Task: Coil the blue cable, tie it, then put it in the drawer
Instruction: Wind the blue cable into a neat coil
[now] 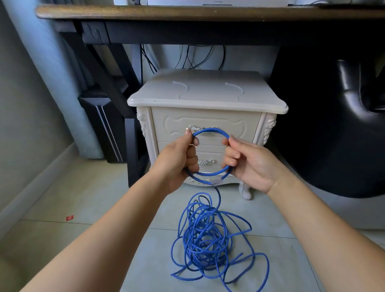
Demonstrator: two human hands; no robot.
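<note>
— Blue cable: where does it stand in the list?
— Item 1. You hold one round loop of it up in front of the white nightstand. The rest lies as a loose heap on the tiled floor below your wrists, joined to the loop by a single hanging strand.
— And my grip?
— Item 2, left hand: thumb and forefinger pinch the loop's upper left, and the other fingers curl round its lower left. Item 3, right hand: closed on the loop's right side, thumb on top, fingers folded across the cable. Both hands hold cable only.
— The end of it?
— Item 4, what looks like a clear plug, blurred, at the bottom of the loop between your hands.
— The drawer?
— Item 5, top drawer: pushed in, its silver handle partly behind the loop. Item 6, second drawer, directly under it: also pushed in, seen through the loop.
— Any writing?
— Item 7, pale device on the wooden desk above: a short printed word at the top edge of the view, too small to read. Item 8, red scrap on the floor to your left: a white mark, not legible.
</note>
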